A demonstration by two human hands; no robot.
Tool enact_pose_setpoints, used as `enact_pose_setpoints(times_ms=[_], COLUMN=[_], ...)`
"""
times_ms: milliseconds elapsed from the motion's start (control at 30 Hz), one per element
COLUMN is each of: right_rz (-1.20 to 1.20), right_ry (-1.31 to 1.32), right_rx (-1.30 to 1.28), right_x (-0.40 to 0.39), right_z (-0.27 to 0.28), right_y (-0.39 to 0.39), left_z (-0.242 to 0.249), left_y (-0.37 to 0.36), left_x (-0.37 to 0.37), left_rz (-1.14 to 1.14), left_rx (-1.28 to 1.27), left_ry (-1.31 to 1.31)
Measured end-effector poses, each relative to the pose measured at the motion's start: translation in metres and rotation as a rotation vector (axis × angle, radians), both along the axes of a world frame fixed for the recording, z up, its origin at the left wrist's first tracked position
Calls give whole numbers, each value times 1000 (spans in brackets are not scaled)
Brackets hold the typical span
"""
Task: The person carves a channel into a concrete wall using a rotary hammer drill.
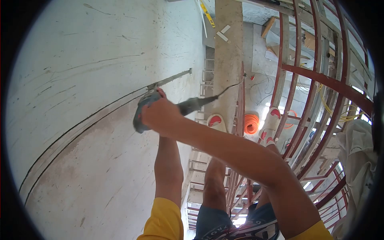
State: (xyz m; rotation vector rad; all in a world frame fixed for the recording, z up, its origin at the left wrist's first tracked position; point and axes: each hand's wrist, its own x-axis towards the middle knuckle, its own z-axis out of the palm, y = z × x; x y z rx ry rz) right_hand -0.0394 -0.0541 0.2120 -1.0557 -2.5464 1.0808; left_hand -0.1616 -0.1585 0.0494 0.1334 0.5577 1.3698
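Grinder point(146, 110) was pressed against the plastered wall point(80, 80), at the end of a cut groove point(170, 80); right hand point(160, 116) was clenched round its body; left hand was hidden behind the tool, so its grip could not be told, only the left forearm point(168, 168) showed; cord point(228, 88) trailed off toward the red steel scaffold point(320, 80); person stood high on it, sneakers point(216, 120) on thin rails; risks as judged: disc could bind and kick back; cord could snag on the frame; footing could slip; dust near the face.
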Motion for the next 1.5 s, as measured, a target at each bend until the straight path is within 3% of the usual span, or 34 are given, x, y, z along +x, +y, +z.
enact_pose_setpoints(times_ms=[67,133,167,233,300,367,433,533,633,767,833,1033,1133,1233,1367,1500], right_rz=[-167,-166,-229,-385,-629,-711,-800,-892,-969,-961,-821,-639,-598,-597,-680,-817], right_ry=[-8,-47,-20,-69,200,316,432,511,625,599,569,230,155,151,148,353], right_rx=[-203,-427,-415,-548,-518,-535,-540,-1055,-1270,-1260,-1249,-1150,-1091,-1111,-1090,-1055], right_x=[39,78,91,119,143,163,179,200,210,217,225,235,222,200,178,173], right_z=[11,16,1,1,-22,-23,-23,-5,-14,-31,-37,-45,-39,-34,-22,-20], right_y=[-7,-12,-28,-48,-84,-101,-104,-96,-88,-65,-35,89,133,139,99,25], left_z=[-12,-23,-22,-24,14,29,29,33,36,22,27,8,14,11,5,-4], left_y=[22,54,53,52,54,51,46,51,60,74,89,149,173,184,147,115], left_x=[-11,-21,-28,-23,23,46,56,66,73,75,83,98,96,82,63,55], left_rz=[-7,-10,-11,-59,51,-20,44,43,11,-11,27,105,170,221,151,138], left_rx=[27,54,65,-371,-574,-546,-553,-625,-688,-671,-617,-532,-647,-763,-596,-511], left_ry=[31,62,75,359,198,-30,-70,0,67,112,66,20,58,90,11,77])
